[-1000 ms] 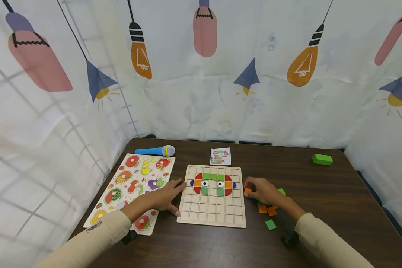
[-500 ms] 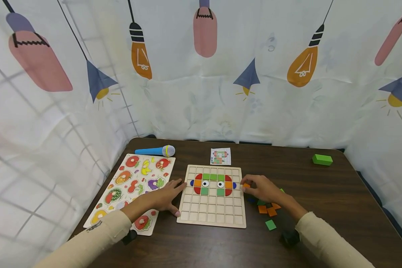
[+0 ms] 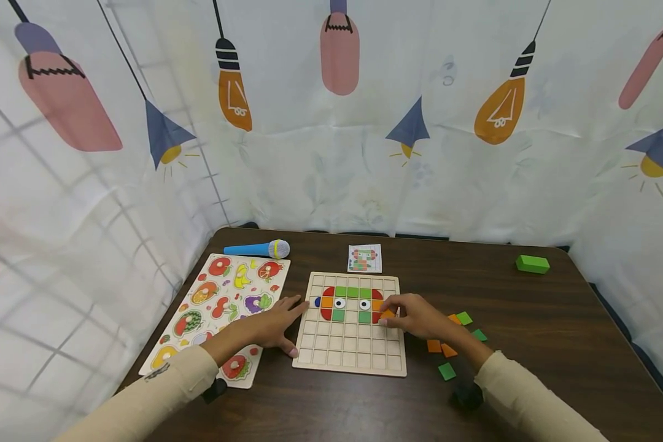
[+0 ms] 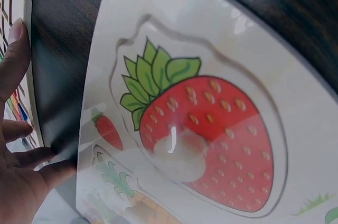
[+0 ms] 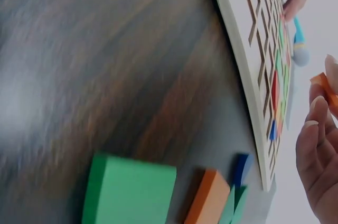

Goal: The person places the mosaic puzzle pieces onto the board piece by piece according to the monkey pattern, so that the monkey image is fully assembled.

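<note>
My right hand pinches an orange square tile over the right side of the wooden grid board; the same tile shows between thumb and finger in the right wrist view. On the board, red, green, orange and blue tiles and two eye tiles form a face-like pattern. The right hand hides part of its right end. My left hand rests at the board's left edge with fingers spread. Loose tiles lie to the right, among them an orange one and a green one.
A fruit puzzle board lies left, partly under the left forearm. Behind it is a blue toy microphone. A small pattern card lies behind the grid board. A green block stands at the back right.
My right hand has lifted the orange tile from beside the board and moved left with it, over the board's right side. The left hand stays in place.
</note>
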